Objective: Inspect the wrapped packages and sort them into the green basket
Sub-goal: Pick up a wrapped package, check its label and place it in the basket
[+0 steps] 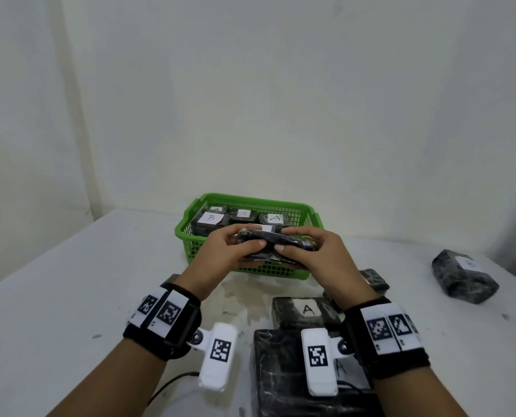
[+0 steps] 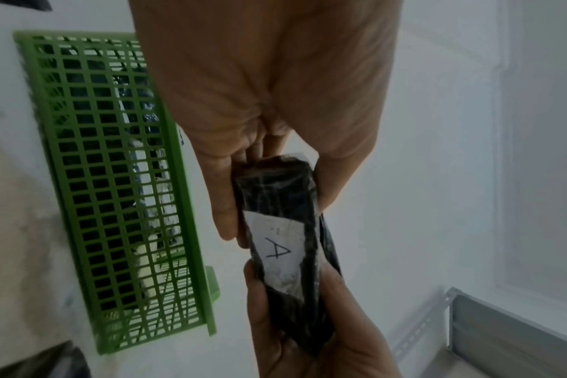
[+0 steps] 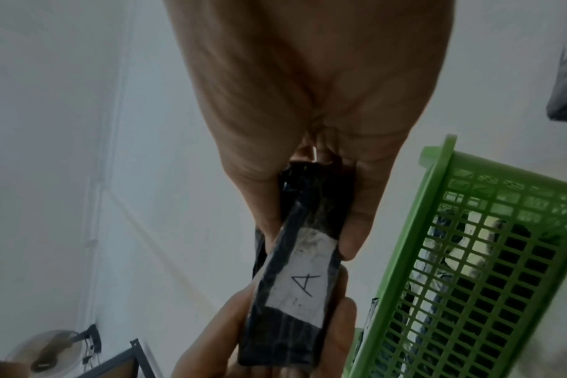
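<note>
Both hands hold one black wrapped package (image 1: 273,242) just in front of the green basket (image 1: 196,251). My left hand (image 1: 235,248) grips its left end, my right hand (image 1: 304,248) its right end, thumbs on the near side. Its white label reads "A" in the wrist views (image 2: 277,252) (image 3: 303,281). Inside the basket lie several black packages, one labelled "B" (image 1: 211,218) and one labelled "A" (image 1: 276,218).
On the white table (image 1: 70,296) near me lie two flat black packages labelled "A" (image 1: 306,311) (image 1: 280,371). Another package (image 1: 374,279) sits behind my right wrist. A bulkier package (image 1: 464,276) lies at the far right. A white wall stands behind the basket.
</note>
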